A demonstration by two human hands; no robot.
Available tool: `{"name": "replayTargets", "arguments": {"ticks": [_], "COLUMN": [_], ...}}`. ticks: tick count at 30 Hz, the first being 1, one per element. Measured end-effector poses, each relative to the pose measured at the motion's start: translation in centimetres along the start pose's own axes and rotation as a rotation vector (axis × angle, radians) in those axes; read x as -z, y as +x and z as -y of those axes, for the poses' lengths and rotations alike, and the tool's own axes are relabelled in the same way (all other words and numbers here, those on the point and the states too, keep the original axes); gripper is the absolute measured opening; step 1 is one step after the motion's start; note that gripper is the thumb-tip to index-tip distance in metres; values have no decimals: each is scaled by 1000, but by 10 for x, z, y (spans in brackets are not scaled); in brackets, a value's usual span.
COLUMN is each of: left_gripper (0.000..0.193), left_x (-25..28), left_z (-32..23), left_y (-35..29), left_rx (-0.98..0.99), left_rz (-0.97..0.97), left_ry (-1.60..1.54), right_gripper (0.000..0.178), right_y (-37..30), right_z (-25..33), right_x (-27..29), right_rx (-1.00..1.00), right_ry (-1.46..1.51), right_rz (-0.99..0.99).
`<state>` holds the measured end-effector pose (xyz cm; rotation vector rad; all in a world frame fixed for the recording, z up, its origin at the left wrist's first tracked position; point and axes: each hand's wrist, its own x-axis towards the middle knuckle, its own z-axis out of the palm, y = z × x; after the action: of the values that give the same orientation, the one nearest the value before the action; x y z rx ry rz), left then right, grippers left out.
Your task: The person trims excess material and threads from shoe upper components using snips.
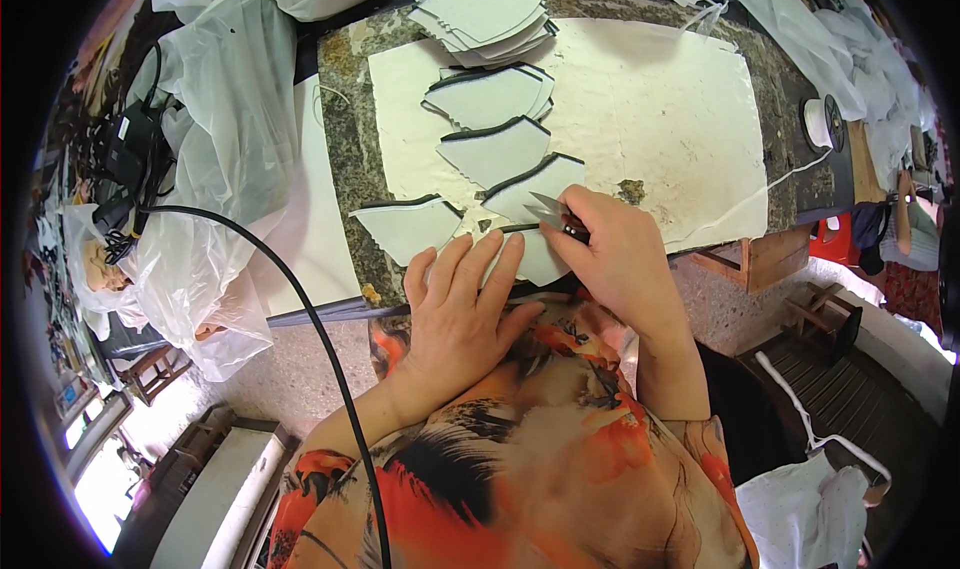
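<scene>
My right hand [618, 254] is closed round a small pair of scissors [548, 210], their pointed blades apart and aimed to the left. Just beneath the blades lies a white cut piece [540, 182] with a black-edged top. My left hand [455, 304] rests with its fingers stretched out over another white piece [542, 261] at the table's near edge; part of that piece is hidden by both hands. Beyond the left fingertips is a similar black-edged piece [405, 227]. Further up, more such pieces [495, 149] overlap in a column, ending in a thick stack [482, 19] at the far side.
A large cream sheet [670, 99] covers much of the worn tabletop [350, 149]. On the right stands a spool of white thread [822, 124], its strand crossing the sheet. Plastic bags [235, 99] fill the left, and a black cable [320, 319] hangs across the view.
</scene>
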<state>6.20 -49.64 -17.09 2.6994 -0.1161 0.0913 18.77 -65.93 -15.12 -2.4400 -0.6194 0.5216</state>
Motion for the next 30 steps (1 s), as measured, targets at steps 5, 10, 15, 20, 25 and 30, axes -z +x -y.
{"name": "replayTargets", "arguments": {"ticks": [5,10,15,20,25,30], "left_gripper": [64,62,54,50,49,50], "left_x": [0,7,4,6,5,9], "left_z": [-2,-7,-3,-5,-6,-7], "left_y": [1,11,15,18,20,23], "left_rx": [10,-24,-87,-95,-106,-97], "left_rz": [4,-5,14,-10,-20,16], "left_ry": [15,18,16,72,92,76], "right_gripper": [20,25,25,25,28,30], "right_y": [0,-3,-4,-2,2,4], "right_z": [-2,-9,-15,-20,-27,-29], "right_x": [1,1,8,14,17,23], "right_rx": [20,21,-36,-33,-3,-11], "right_ry": [34,106,127,116,136,130], "right_rz": [15,-34,-14,-12,-1,59]}}
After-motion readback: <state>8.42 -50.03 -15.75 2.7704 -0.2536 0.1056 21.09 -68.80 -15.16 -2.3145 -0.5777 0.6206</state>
